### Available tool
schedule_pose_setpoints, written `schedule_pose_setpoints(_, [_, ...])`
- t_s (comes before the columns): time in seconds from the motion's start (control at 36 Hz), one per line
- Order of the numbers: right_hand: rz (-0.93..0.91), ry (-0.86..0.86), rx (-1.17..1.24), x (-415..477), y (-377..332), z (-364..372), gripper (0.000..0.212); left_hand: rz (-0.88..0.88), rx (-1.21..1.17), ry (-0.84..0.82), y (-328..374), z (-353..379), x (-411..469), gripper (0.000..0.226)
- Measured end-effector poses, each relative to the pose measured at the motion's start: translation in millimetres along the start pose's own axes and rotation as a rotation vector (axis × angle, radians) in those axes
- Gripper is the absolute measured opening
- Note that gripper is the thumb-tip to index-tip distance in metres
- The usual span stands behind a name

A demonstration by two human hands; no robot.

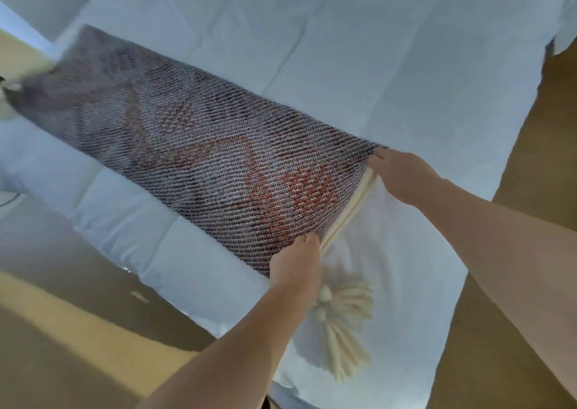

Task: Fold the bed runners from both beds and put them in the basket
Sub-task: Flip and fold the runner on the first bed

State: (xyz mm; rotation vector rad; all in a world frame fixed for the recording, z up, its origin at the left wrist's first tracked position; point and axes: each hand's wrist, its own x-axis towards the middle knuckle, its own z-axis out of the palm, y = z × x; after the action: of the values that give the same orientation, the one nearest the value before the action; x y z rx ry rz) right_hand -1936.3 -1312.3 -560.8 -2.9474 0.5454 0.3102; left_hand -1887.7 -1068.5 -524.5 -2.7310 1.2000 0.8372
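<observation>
1. A woven bed runner [203, 156], dark with a reddish pattern, stretches across the white bed [390, 65] from the upper left of the frame down to the lower centre.
2. The left hand [295, 263], in the lower centre, has its grip clenched on the near corner of the runner's end, at the edge closest to the bottom of the frame.
3. The right hand [402, 174], right of centre, pinches the other corner of that same end, so the short edge runs taut between the two hands.
4. A cream trim [346, 209] lines that short edge, running diagonally from one hand to the other.
5. A cream tassel [343, 324] hangs just below the left hand, spreading over the white bedding in the lower centre.
6. The far end of the runner, at the upper left, is blurred; it seems to reach the bed's edge there, though that is hard to tell.
7. Both forearms are bare and enter from the bottom and right edges of the frame.
8. Tan floor [530, 252] shows at the right and in the lower left, on either side of the bed.
</observation>
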Motion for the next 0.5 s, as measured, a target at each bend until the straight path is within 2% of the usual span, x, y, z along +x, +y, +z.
schedule_pose_setpoints(0.08, [0.025, 0.019, 0.106, 5, -14, -30, 0.023, -0.012, -0.025, 0.044, -22, -23, -14, 0.017])
schedule_pose_setpoints(0.14, [0.053, 0.019, 0.127, 10, -27, -53, 0.03, -0.03, -0.042, 0.079, -39, -41, -22, 0.019])
schedule_pose_setpoints(0.28, [0.054, 0.039, 0.075, 21, -58, -110, 0.04, -0.047, -0.064, 0.175, -80, -94, -42, 0.022])
schedule_pose_setpoints(0.36, [0.05, 0.089, 0.076, 25, -83, -152, 0.037, -0.028, -0.103, 0.24, -108, -131, -56, 0.032])
schedule_pose_setpoints(0.5, [0.074, 0.137, 0.031, 30, -135, -221, 0.032, 0.015, -0.13, 0.263, -161, -188, -83, 0.028])
